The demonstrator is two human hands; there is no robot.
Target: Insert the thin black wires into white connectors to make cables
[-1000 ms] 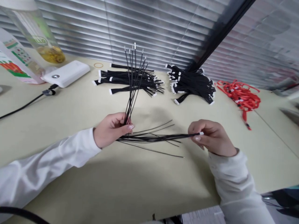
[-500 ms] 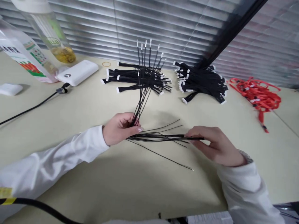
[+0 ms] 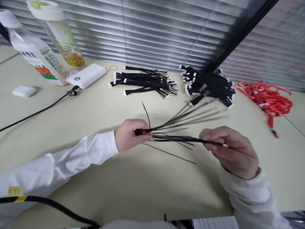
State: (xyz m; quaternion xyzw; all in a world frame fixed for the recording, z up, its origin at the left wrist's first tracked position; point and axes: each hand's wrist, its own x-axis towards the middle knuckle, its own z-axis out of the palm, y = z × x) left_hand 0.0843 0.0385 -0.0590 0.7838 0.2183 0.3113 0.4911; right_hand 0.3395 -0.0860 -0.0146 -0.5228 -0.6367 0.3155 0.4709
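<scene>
Near the middle of the table, my left hand (image 3: 133, 134) is closed round a bunch of thin black wires (image 3: 176, 138). Some wires fan out to the upper right, their tips blurred by motion, and one bends upward. My right hand (image 3: 230, 149) pinches the right part of the lower strands between thumb and fingers; a small white tip sticks out past the pinch. A few loose strands hang below and between the hands. Behind them lie a pile of black cables with white connectors (image 3: 145, 79) and a denser black cable pile (image 3: 207, 82).
Red straps (image 3: 267, 98) lie at the right. At the left stand a labelled bottle (image 3: 38, 54) and a clear bottle (image 3: 64, 38), near a white power bank (image 3: 87, 75) with a black cord and a white case (image 3: 23, 91). Blinds (image 3: 152, 31) rise behind the table.
The upper wires have swung from pointing upward to pointing right, out of my left hand. My right hand has shifted right, and a white tip now shows at it. The view has shifted slightly.
</scene>
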